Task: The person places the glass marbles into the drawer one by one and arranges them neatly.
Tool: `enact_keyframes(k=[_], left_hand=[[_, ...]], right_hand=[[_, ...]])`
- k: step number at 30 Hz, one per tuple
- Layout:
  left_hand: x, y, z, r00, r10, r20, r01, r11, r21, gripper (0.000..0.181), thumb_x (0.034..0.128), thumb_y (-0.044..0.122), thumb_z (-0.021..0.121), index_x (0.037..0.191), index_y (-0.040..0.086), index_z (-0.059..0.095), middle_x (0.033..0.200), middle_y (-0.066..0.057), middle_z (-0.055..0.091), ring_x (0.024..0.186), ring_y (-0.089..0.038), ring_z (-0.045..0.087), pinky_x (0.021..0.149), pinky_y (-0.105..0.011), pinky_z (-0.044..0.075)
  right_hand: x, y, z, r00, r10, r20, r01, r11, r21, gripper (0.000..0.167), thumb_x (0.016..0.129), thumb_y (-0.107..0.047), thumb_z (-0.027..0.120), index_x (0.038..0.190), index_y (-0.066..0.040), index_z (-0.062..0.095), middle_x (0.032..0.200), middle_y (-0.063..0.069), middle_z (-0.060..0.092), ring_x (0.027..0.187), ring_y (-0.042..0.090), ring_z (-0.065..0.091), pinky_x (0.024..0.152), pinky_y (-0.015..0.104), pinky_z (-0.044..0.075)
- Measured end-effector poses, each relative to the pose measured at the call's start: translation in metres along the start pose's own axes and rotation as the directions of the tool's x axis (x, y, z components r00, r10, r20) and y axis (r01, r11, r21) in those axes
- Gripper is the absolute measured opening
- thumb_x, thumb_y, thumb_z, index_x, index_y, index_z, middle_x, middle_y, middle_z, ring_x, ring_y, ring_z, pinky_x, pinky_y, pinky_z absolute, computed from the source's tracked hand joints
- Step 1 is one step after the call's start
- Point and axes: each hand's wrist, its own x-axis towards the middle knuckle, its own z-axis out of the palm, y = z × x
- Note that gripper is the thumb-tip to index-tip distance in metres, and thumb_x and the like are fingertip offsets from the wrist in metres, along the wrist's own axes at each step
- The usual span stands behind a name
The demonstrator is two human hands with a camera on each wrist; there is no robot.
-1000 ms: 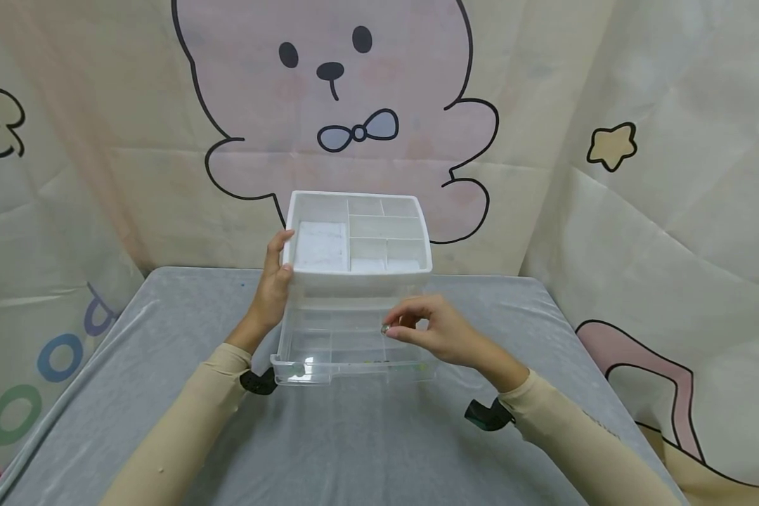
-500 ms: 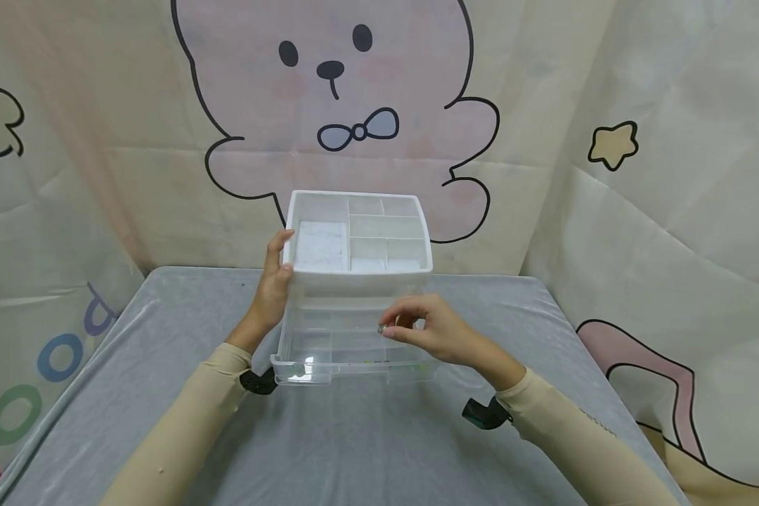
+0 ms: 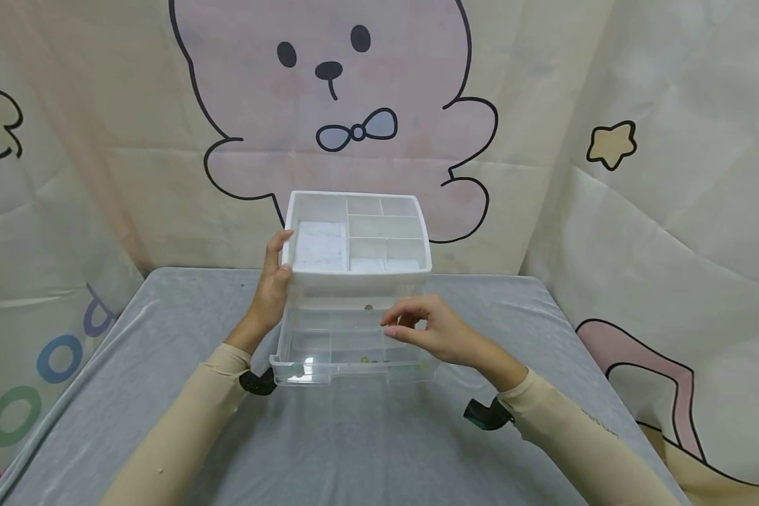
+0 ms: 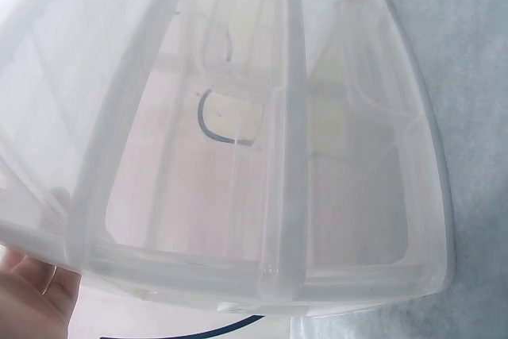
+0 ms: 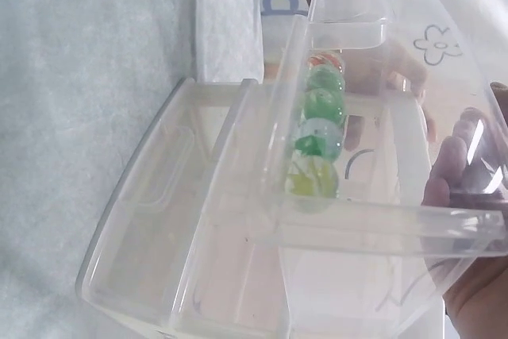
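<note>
A white storage box point(image 3: 360, 282) with a divided top tray stands on the table, its clear drawer point(image 3: 303, 377) pulled out toward me. My left hand point(image 3: 270, 302) grips the box's upper left side; its fingers also show at the lower left of the left wrist view. Over the drawer's right part hovers my right hand point(image 3: 439, 334), thumb and fingers bent with nothing visible between them. One small marble point(image 3: 368, 307) appears at the back of the drawer. In the right wrist view, several green, yellow and orange glass marbles point(image 5: 321, 105) line up along the drawer's front.
A grey cloth covers the table point(image 3: 354, 450). Behind it hangs a fabric backdrop point(image 3: 519, 56) with a bear drawing, and printed cloth walls flank both sides. The top tray point(image 3: 321, 246) has several compartments.
My right hand has let go of the marble it was pinching, and a marble now shows farther back in the drawer. The left hand and the box have stayed in place.
</note>
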Motion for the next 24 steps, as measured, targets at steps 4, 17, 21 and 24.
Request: enact_keyframes(k=[4,17,21,24], left_hand=[[0.0003,0.0006,0.0001,1.0,-0.008,0.003,0.008,1.0,-0.006,0.055,0.1014,0.028,0.032,0.153,0.011,0.023,0.158,-0.021,0.021,0.134,-0.036,0.03,0.105,-0.059,0.024],[0.0005,-0.0003,0.0003,1.0,0.007,0.001,-0.007,1.0,-0.003,0.055,0.1018,0.029,0.032,0.153,0.01,0.023,0.156,-0.022,0.023,0.132,-0.036,0.031,0.102,-0.055,0.027],[0.0005,-0.0012,0.0002,1.0,0.011,-0.001,-0.011,1.0,-0.005,0.055,0.1014,0.027,0.032,0.153,0.01,0.023,0.156,-0.022,0.023,0.131,-0.035,0.032,0.101,-0.053,0.028],[0.0003,-0.001,0.0003,1.0,0.009,-0.003,-0.009,1.0,-0.011,0.054,0.1012,0.025,0.032,0.153,0.009,0.023,0.155,-0.023,0.024,0.128,-0.032,0.033,0.1,-0.049,0.029]], right_hand=[[-0.0005,-0.0007,-0.0011,1.0,-0.011,-0.003,0.011,1.0,0.008,0.012,0.094,-0.003,0.068,0.104,-0.004,0.074,0.094,0.01,0.072,0.077,0.011,0.061,0.07,0.026,0.053],[-0.0025,-0.0046,-0.0018,0.999,-0.03,-0.013,0.03,0.999,0.024,0.012,0.095,-0.004,0.066,0.104,-0.004,0.074,0.093,0.01,0.072,0.078,0.012,0.061,0.072,0.026,0.053],[-0.0033,-0.0062,-0.0018,0.999,-0.033,-0.017,0.033,0.999,0.027,0.012,0.096,-0.005,0.066,0.104,-0.004,0.074,0.093,0.01,0.072,0.079,0.012,0.061,0.072,0.026,0.054],[-0.0038,-0.0073,-0.0015,0.999,-0.028,-0.022,0.029,0.999,0.03,0.012,0.096,-0.005,0.065,0.104,-0.004,0.074,0.094,0.01,0.072,0.08,0.011,0.062,0.072,0.027,0.054]])
